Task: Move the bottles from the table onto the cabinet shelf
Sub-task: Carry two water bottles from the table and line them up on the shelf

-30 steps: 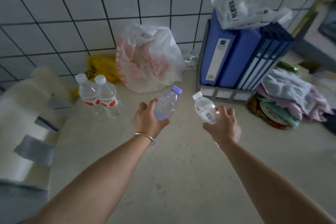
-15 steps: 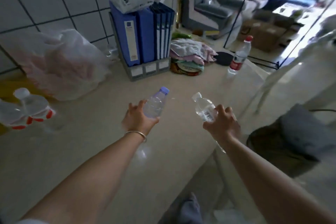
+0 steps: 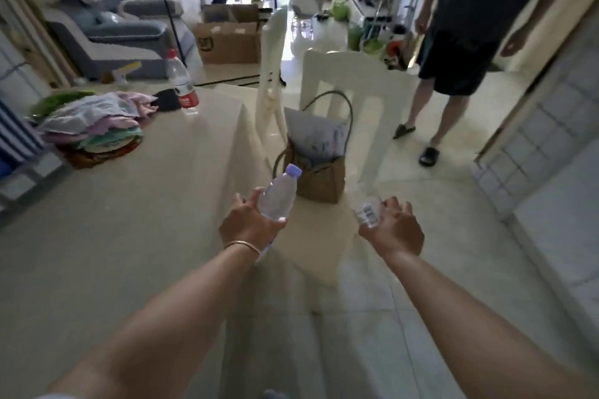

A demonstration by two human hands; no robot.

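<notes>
My left hand [image 3: 248,223] grips a clear bottle with a purple cap [image 3: 280,196], tilted up and to the right past the table's edge. In my right hand [image 3: 397,228] is a second clear bottle with a barcode label [image 3: 368,212], blurred and partly lost against the pale chair. A third bottle with a red cap and red label [image 3: 182,82] stands upright near the far corner of the beige table [image 3: 113,220]. No cabinet shelf is in view.
Two white chairs [image 3: 350,97] stand by the table, one holding a brown bag [image 3: 319,172]. Folded cloths [image 3: 94,125] lie at the table's left. A person in dark shorts and sandals [image 3: 460,52] stands on the tiled floor at right. Sofa and cardboard box lie beyond.
The view has swung right from the tiled wall and blue binders to the room. Both hands still hold their bottles, now past the table edge over the chair.
</notes>
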